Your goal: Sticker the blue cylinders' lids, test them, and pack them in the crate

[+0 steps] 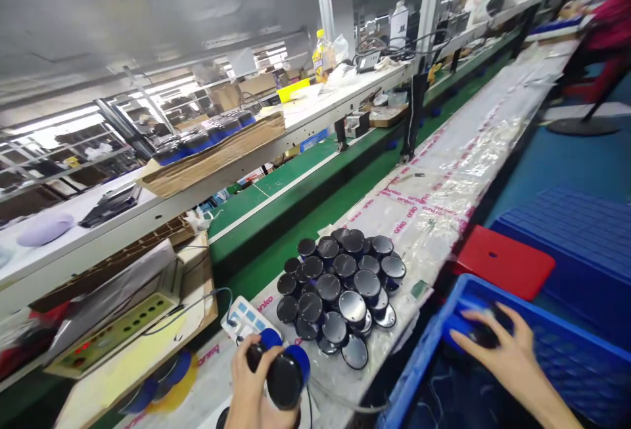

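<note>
Near the bottom middle, my left hand [251, 383] is closed around black-and-blue round parts [286, 380], at least two of them, with flat black ends. At right, over the blue plastic crate [419, 366], my right hand [507, 350] grips another black-and-blue round part [480, 330]; motion blurs it slightly. Between my hands, a cluster of similar round parts [345, 284] stands tightly packed on the bench, their shiny dark discs facing up. Just beyond my left hand lies a white panel with light-blue squares [251, 320], a cable attached.
The bench top [414, 219] is covered in printed plastic film. A green conveyor [276, 232] runs alongside it. To the left sits an instrument box with knobs [123, 324]. A red stool top [503, 261] is behind the crate. Someone in a red sleeve [611, 18] is at far right.
</note>
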Tool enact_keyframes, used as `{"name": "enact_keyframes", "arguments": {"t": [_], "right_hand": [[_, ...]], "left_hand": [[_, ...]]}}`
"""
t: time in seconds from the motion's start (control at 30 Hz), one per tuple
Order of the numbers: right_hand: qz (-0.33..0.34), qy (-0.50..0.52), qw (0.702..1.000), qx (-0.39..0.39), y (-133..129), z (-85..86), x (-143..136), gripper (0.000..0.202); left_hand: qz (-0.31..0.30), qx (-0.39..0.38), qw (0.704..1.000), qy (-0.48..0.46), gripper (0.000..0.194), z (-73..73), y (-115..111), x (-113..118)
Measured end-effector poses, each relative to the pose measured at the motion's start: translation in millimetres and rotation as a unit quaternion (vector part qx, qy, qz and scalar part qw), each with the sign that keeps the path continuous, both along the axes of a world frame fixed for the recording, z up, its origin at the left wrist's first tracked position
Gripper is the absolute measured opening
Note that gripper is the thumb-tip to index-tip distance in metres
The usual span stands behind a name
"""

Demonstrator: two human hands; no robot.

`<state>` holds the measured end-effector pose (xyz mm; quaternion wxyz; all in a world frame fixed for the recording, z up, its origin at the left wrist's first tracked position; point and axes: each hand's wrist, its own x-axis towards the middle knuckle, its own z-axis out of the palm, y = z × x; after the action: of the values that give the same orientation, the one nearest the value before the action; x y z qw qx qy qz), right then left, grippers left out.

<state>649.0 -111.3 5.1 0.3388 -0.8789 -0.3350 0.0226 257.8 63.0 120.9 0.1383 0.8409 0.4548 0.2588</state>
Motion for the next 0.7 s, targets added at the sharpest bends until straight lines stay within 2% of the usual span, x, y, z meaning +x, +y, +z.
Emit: {"name": "enact_keyframes", "arguments": {"t": [0.07,0.13,0.17,0.23,0.33,0.47,0.57,0.7], "right_hand": [[0.087,-0.022,0.996,-0.013,51,51.6,14,0.041],[0.184,-0.022,0.981,-0.051,101,91.7,23,0.041],[0.223,-0.017,0.972,-0.074,123,106.3,25,0.042],[0.292,-0.002,0.949,-0.12,160,124.6,24,0.044],[0.361,0.024,0.917,-0.169,193,131.6,18,0.037],[0.392,0.061,0.901,-0.176,206,127.2,14,0.033],[0.375,0.089,0.911,-0.148,203,127.2,15,0.039],[0.297,0.121,0.944,-0.07,183,131.7,14,0.052]], "left_hand": [[-0.011,0.07,0.997,0.004,0.049,4.8,15,-3],[-0.03,0.09,0.995,0.017,0.047,9.0,28,-4],[-0.041,0.083,0.995,0.026,0.047,11.2,35,-6],[-0.074,0.053,0.995,0.05,0.048,15.4,49,-11],[-0.142,0.014,0.986,0.089,0.054,21.2,75,-18],[-0.251,-0.01,0.959,0.129,0.062,29.5,117,-11],[-0.349,-0.028,0.923,0.161,0.065,35.9,147,10],[-0.458,-0.035,0.868,0.191,0.065,39.9,174,43]]}}
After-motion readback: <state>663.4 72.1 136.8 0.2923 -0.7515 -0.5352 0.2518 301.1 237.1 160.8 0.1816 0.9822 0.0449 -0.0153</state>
